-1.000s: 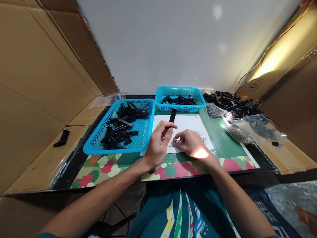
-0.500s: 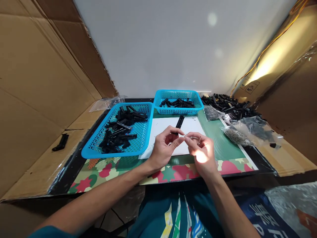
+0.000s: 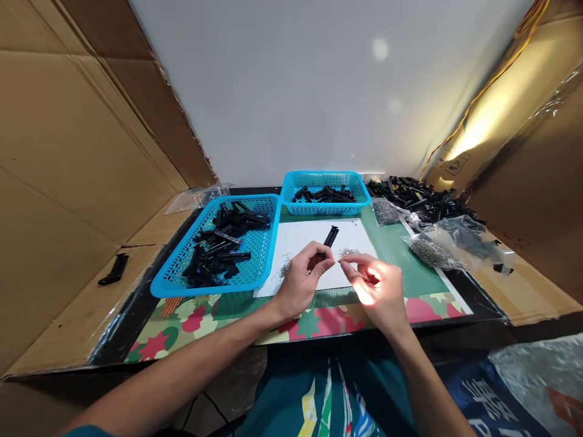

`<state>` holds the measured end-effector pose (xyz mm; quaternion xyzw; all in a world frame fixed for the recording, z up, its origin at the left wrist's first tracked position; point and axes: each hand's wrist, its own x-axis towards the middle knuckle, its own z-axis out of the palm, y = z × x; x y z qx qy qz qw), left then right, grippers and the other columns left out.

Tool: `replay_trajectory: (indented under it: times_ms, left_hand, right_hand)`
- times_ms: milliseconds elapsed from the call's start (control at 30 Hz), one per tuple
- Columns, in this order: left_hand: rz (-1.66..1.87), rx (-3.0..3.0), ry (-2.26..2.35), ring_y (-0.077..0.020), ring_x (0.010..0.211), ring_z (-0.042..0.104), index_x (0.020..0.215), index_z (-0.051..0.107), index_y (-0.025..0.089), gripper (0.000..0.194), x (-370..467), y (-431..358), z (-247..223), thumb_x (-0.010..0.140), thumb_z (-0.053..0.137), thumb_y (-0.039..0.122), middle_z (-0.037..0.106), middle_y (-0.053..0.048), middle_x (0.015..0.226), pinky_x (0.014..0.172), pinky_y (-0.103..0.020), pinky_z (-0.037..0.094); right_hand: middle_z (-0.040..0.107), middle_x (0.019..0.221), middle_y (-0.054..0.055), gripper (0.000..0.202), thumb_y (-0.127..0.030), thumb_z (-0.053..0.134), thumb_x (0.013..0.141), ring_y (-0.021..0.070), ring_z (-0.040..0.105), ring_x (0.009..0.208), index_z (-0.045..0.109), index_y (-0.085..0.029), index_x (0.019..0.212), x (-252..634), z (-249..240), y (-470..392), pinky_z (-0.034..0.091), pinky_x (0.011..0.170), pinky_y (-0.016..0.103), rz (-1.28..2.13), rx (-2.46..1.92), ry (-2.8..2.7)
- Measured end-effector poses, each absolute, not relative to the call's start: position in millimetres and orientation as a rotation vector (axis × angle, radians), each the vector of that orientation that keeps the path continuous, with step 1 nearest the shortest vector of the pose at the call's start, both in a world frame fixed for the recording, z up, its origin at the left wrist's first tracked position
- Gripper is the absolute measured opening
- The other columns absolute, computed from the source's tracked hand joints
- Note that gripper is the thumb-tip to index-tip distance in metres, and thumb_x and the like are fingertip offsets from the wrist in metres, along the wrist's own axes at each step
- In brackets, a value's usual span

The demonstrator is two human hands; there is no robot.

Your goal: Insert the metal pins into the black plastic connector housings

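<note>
My left hand is closed round the lower end of a narrow black plastic part, which sticks up past the fingers over the white sheet. Thumb and index finger of that hand come together at its tip. Just to the right, my right hand makes a pinch close to the left fingertips; whatever lies in it is too small to make out. Behind the right fingers is a pile of tiny metal pieces. Another small pile of metal pieces lies beside the left hand.
Two blue baskets, one at left and one behind, contain black parts. Black parts are heaped at back right, near plastic bags of small metal pieces. A lone black part lies on cardboard at far left.
My right hand has drawn slightly right, away from the left fingertips, and the metal pile behind it now shows. My left hand keeps hold of the black part.
</note>
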<state>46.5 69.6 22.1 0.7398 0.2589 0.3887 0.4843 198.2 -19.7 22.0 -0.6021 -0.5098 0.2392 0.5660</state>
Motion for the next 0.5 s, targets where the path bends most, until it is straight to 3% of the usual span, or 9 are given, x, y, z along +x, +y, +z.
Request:
replay_trajectory:
  times_ms: [300,400,500]
  left_hand:
    - [0.755,1.806,0.522,-0.0156,0.078,0.055,0.091,0.064,0.016,0.027,42,75,19,0.099,0.066,0.042,0.060,-0.001,0.084,0.072,-0.027,0.041]
    - [0.730,1.849,0.506,-0.0162,0.079,0.058,0.091,0.065,0.016,0.022,40,75,19,0.099,0.066,0.036,0.062,-0.002,0.085,0.072,-0.026,0.043]
    - [0.741,1.947,0.496,-0.0147,0.078,0.057,0.091,0.065,0.017,0.015,39,75,17,0.100,0.065,0.028,0.062,-0.001,0.086,0.071,-0.025,0.042]
  right_hand:
    - [0.037,0.061,-0.005,0.029,-0.043,0.064,0.096,0.0110,0.029,0.057,0.069,-0.017,0.084,219,30,-17,0.019,0.051,0.027,0.935,-1.369,-1.413]
    - [0.032,0.063,-0.005,0.039,-0.043,0.061,0.096,0.0107,0.027,0.059,0.055,-0.018,0.067,222,29,-19,0.018,0.052,0.027,0.962,-1.345,-1.437]
    - [0.029,0.063,-0.005,0.042,-0.040,0.061,0.096,0.0105,0.025,0.059,0.046,-0.019,0.062,222,26,-19,0.017,0.052,0.027,0.965,-1.341,-1.413]
